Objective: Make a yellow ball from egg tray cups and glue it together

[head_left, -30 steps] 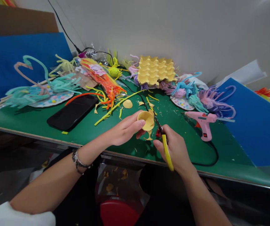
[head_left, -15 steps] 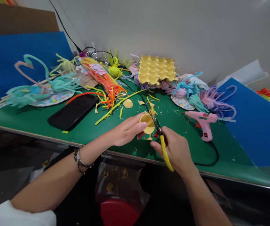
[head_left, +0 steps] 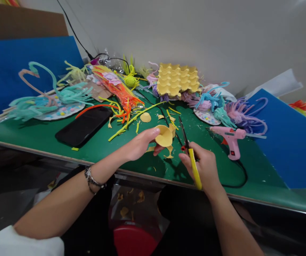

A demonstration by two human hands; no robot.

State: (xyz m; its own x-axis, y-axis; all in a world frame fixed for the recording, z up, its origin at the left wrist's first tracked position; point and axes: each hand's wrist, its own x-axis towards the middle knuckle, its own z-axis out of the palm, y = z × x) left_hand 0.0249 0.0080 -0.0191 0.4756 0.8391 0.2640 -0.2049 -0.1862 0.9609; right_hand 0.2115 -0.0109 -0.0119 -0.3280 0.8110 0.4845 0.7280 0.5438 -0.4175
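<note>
Green tabletop (head_left: 264, 174), scissors (head_left: 194, 167) above, grey wall (head_left: 222, 35) behind

reaches forward with left arm (head_left: 59, 208) and right arm (head_left: 229, 217), slanting both inward, the right more steeply. pinches with the left hand (head_left: 142, 143), nearly straight at the wrist, thumb above, fingers mostly hidden beneath. grips with the right hand (head_left: 203, 164), fingers curled, thumb aimed leftward. holds both hands near each other but apart.

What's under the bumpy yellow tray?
Pink and purple fuzzy stems poke out around the lower edge of the yellow tray. Whatever lies beneath its middle is covered, so I can't tell.
</note>
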